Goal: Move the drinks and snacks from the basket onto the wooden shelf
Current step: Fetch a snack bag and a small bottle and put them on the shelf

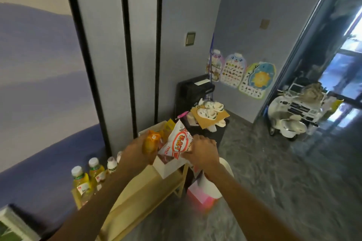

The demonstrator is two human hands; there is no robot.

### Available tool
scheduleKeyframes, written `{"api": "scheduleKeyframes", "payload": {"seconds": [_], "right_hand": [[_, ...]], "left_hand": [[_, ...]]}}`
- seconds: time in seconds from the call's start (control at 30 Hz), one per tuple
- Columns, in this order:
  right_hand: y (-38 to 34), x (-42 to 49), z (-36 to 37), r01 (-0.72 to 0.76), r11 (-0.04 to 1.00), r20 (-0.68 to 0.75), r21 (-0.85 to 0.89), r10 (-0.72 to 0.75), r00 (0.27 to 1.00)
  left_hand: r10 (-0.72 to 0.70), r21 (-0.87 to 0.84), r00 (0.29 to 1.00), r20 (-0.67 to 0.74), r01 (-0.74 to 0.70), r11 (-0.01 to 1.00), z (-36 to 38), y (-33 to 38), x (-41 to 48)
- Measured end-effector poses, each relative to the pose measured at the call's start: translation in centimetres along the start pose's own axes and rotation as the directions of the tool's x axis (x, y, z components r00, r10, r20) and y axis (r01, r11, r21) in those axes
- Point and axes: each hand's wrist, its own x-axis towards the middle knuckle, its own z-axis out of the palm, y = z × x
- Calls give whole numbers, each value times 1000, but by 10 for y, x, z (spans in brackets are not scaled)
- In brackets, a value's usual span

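My left hand [135, 149] grips an orange snack packet [150, 146] above the right end of the wooden shelf [145, 188]. My right hand [201, 151] pinches the lower edge of a white and red snack bag [177, 143], which stands tilted over a white box [166, 164] on the shelf. Behind the bag show yellow packets [169, 124]. Two yellow drink bottles [80, 182] and small white bottles [112, 164] stand at the shelf's left end. The pale basket [213, 184] sits on the floor under my right forearm, mostly hidden.
A pink box [199, 197] lies on the floor beside the basket. A black stand [194, 92] and cardboard with white shoes [210, 111] stand behind the shelf. A white toy car [293, 111] is parked by the doorway at right. A wall panel backs the shelf.
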Motion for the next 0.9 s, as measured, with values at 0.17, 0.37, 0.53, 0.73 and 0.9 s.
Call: {"api": "scheduleKeyframes", "payload": {"seconds": [0.17,0.37,0.53,0.73,0.9], "right_hand": [[16,111,21,-28,999,44,25,27,999],[21,211,58,103,995,102,-6,-102,990],[23,292,111,170,984,188,-45,-159,969],[37,368,192,244,969,328,-35,-220,919],[37,399,236,359,931,413,-65,-302,859]], "left_hand": [[-44,-8,998,37,44,999,7,23,87],[-134,81,989,67,129,988,25,4,171],[-279,109,960,32,274,956,52,-26,235],[-444,165,896,22,435,885,100,-59,278],[-557,288,830,35,525,801,139,-86,307]]}}
